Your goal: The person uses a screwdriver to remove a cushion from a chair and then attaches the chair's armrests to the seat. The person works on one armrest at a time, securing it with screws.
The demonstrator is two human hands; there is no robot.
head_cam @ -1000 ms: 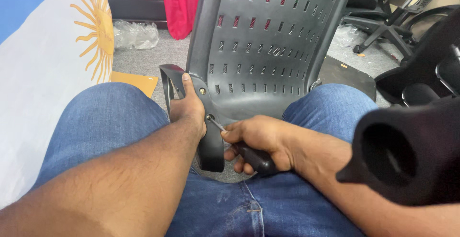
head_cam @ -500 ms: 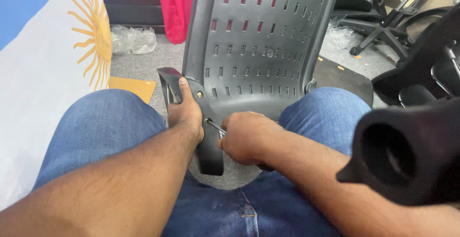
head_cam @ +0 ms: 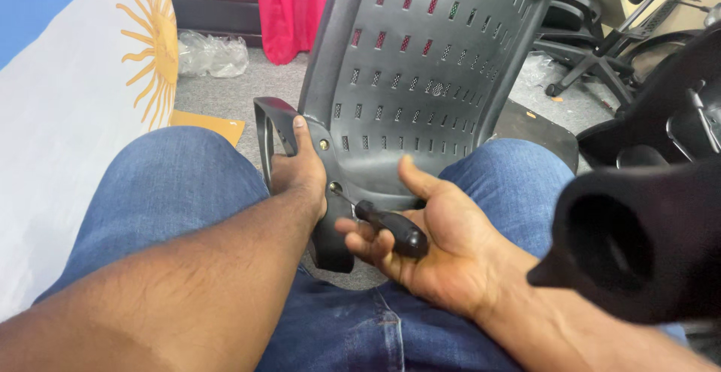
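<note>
The left hand has its grip wrapped tight around the black armrest at the side of the grey chair back, which stands between the knees. The right hand lies palm up, grip spread loose, with the black-handled screwdriver resting across its fingers. The screwdriver's tip meets a screw low on the armrest.

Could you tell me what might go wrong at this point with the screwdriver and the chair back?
The screwdriver lies loosely across the fingers of the open right hand, its tip at a screw in the armrest bracket; it could slip off or drop. The left hand alone steadies the chair back between the knees, so it may tip.
</note>
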